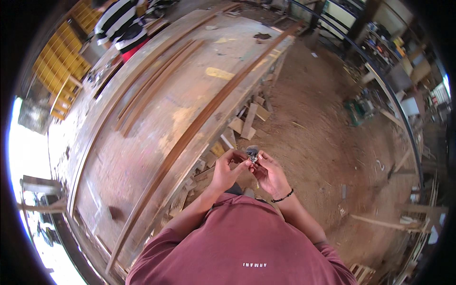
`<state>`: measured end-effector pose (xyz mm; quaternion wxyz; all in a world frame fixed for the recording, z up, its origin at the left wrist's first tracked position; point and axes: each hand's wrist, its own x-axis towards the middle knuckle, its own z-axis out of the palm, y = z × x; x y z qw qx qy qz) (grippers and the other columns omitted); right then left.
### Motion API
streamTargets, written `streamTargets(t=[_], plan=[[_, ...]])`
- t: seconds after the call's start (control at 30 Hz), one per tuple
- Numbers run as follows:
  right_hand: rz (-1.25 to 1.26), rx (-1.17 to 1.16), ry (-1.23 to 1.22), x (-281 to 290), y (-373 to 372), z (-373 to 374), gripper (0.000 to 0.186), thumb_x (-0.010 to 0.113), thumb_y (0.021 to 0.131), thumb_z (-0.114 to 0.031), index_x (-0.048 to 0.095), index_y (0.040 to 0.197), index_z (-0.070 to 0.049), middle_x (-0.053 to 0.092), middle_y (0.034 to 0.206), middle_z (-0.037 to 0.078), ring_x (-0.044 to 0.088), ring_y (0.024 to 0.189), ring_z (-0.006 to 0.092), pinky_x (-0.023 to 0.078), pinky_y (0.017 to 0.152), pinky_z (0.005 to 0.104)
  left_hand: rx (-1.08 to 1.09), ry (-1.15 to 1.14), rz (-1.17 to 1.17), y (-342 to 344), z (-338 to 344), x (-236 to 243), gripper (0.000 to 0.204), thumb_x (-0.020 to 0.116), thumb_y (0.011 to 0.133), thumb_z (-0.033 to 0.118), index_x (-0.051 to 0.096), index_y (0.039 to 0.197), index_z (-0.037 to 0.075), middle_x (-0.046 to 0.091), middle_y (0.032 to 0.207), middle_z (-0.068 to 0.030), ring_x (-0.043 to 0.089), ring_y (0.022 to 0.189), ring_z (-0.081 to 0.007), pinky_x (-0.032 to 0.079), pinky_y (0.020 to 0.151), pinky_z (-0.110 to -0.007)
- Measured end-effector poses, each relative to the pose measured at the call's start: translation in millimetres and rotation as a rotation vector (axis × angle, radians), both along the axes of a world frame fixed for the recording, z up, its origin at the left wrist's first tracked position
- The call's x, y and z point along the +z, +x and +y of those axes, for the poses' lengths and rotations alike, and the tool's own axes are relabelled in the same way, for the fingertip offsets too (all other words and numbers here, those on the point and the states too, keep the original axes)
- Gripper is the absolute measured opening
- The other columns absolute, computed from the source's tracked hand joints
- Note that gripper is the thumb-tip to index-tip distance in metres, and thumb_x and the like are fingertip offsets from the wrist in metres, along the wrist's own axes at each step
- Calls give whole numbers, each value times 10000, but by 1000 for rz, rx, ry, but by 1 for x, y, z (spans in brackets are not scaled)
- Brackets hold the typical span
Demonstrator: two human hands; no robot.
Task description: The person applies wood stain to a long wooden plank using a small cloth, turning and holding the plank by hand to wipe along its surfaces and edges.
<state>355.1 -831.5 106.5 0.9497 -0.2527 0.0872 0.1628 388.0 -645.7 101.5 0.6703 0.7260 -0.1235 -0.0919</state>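
A small dark grey and silvery piece (252,152), metallic in look, is pinched between the fingertips of both hands in front of my chest. Its exact kind is too small to make out. My left hand (227,169) grips it from the left, thumb and index finger pressed against it. From the other side my right hand (270,175), with a dark beaded bracelet on the wrist, closes its thumb and fingers on the same piece. Both hands are above the floor, just right of the long worktable's (156,114) edge; fingers partly hide the piece.
A long brown wooden strip (190,130) runs along the table's near edge, with thinner strips (159,88) beyond. Wood offcuts (249,118) lie beneath the edge. A person in a striped shirt (121,23) stands at the far left. A dark pipe (396,102) and clutter line the right.
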Motion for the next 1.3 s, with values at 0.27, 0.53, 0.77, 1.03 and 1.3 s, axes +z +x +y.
streamTargets(t=[0.27, 0.53, 0.77, 1.03, 1.3], plan=[[7, -221, -201, -9, 22, -67, 207, 594, 1079, -161, 562, 1255, -58, 632, 1114, 36, 623, 980, 130, 520, 869, 301, -193, -128, 114, 60, -82, -40, 172, 794, 927, 82, 676, 1030, 10, 727, 924, -21, 671, 880, -85, 529, 799, -273], [-54, -359, -368, -23, 138, -111, 271, 614, 1048, -71, 553, 1307, -26, 640, 1127, 75, 626, 951, 161, 521, 855, 314, -259, -82, 166, 176, -123, -65, 283, 815, 921, 214, 682, 1080, 23, 741, 951, -33, 660, 820, -94, 547, 773, -289], [-96, -526, -534, -29, 269, -197, 205, 654, 1016, -23, 600, 1214, -37, 666, 1018, 50, 632, 880, 152, 522, 815, 302, -304, 356, 179, 303, -104, -51, 440, 790, 922, 406, 700, 1147, 39, 769, 1017, -105, 743, 887, -212, 576, 804, -356], [-125, -427, -1062, -16, 419, -258, 184, 693, 1007, -77, 645, 1175, -18, 681, 1041, 20, 627, 887, 108, 523, 782, 313, -268, 371, 297, 357, -105, -88, 456, 755, 964, 391, 667, 1199, 10, 750, 1074, -141, 729, 995, -222, 571, 898, -366], [-724, -102, -1785, -63, 653, -277, 250, 702, 940, -44, 643, 1180, -12, 673, 1076, 140, 640, 998, 300, 535, 899, 395, 293, -230, 494, 391, -162, -177, 369, 627, 1065, 215, 541, 1365, 17, 695, 1257, -85, 702, 1065, -176, 561, 896, -329]])
